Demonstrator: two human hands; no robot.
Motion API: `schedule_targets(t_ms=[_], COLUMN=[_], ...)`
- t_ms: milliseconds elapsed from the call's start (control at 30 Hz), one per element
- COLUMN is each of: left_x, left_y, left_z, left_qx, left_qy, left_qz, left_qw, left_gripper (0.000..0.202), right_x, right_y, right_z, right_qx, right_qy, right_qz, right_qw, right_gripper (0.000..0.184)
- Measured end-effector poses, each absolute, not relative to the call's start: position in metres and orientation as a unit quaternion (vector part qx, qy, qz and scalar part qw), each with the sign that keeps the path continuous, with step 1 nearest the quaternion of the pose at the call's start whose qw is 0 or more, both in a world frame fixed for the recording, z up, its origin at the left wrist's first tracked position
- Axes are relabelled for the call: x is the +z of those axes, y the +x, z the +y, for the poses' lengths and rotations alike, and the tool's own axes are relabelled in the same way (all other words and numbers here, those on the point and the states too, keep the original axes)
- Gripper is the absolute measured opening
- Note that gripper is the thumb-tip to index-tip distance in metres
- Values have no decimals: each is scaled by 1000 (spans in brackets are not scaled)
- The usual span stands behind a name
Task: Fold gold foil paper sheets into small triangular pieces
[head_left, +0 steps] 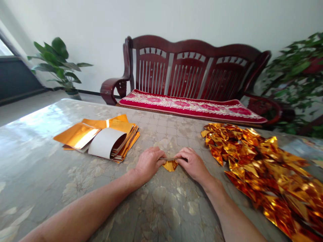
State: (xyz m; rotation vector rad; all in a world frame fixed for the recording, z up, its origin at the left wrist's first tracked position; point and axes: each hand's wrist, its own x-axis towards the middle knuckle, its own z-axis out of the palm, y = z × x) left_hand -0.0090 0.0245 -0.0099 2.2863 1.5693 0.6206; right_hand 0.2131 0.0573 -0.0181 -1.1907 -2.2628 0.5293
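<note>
Near the middle of the table, a small folded piece of gold foil paper [170, 166] is held between my two hands. My left hand [150, 162] pinches its left end, and my right hand [192, 162] pinches its right end. A narrow folded edge runs straight between the fingertips, with a gold flap below it. To the left lies a stack of gold foil paper sheets [78, 132], some bent over to show a pale underside. On the right is a large heap of folded gold foil pieces [252, 161].
The table [161, 208] has a floral, glossy cover. Behind it stands a dark red wooden bench [191, 72] with a red patterned cushion [181, 103]. Potted plants [59, 62] stand on both sides. A clear plastic bag [302, 148] lies at the right edge.
</note>
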Motion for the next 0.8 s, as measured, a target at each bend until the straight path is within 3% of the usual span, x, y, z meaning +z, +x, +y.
schedule_targets(t_ms=[133,300,567,800], left_x=[-10,-8,-6,6], left_y=[-10,-10,-7,-4], left_z=[23,17,10,1], left_qx=[215,170,122,69], left_qy=[803,837,870,880], left_qz=[535,516,477,466], left_qw=[152,66,-34,-58], left_gripper=[13,22,11,11], right_x=[-20,-24,-18,-16], right_y=[214,217,223,226], right_z=[56,52,44,35], right_qx=[185,122,31,41], right_qy=[-439,-424,-395,-374], right_qz=[-835,-853,-889,-903], right_qw=[275,278,230,210], right_gripper=[12,13,23,33])
